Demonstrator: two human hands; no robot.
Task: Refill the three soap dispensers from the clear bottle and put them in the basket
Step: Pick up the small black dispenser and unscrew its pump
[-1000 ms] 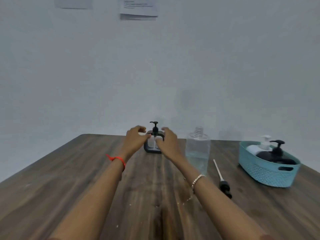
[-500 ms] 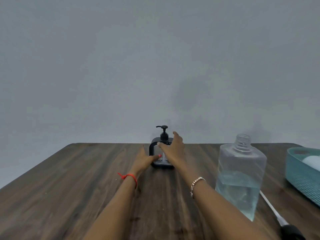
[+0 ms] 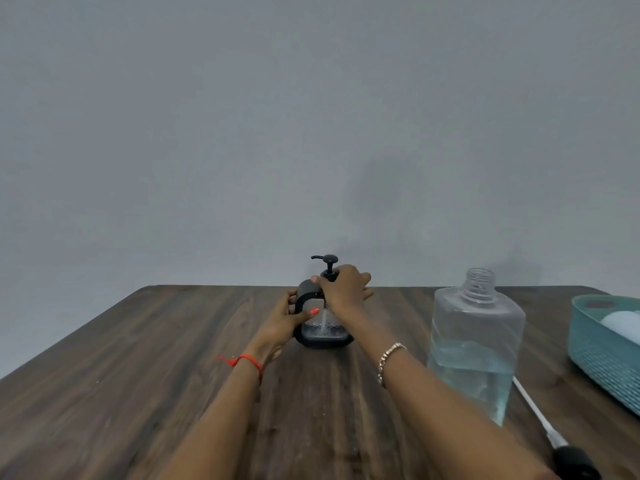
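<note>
A small clear soap dispenser (image 3: 323,332) with a black frame and black pump stands upright at the table's middle, near the far edge. My left hand (image 3: 282,323) grips its left side. My right hand (image 3: 346,291) closes over its top at the collar of the pump. The large clear bottle (image 3: 474,344), uncapped and about half full of bluish liquid, stands to the right of my right forearm. The teal basket (image 3: 595,355) sits at the right edge and holds a white dispenser (image 3: 621,322), only partly in view.
A loose black pump cap with a long white tube (image 3: 535,417) lies on the wooden table (image 3: 121,393) in front of the clear bottle. A plain grey wall rises just behind the table's far edge.
The view has moved closer and shifted left, so the basket is now cut off at the right. Both hands went from reaching around the dispenser to gripping it, the right hand rising onto the pump collar.
</note>
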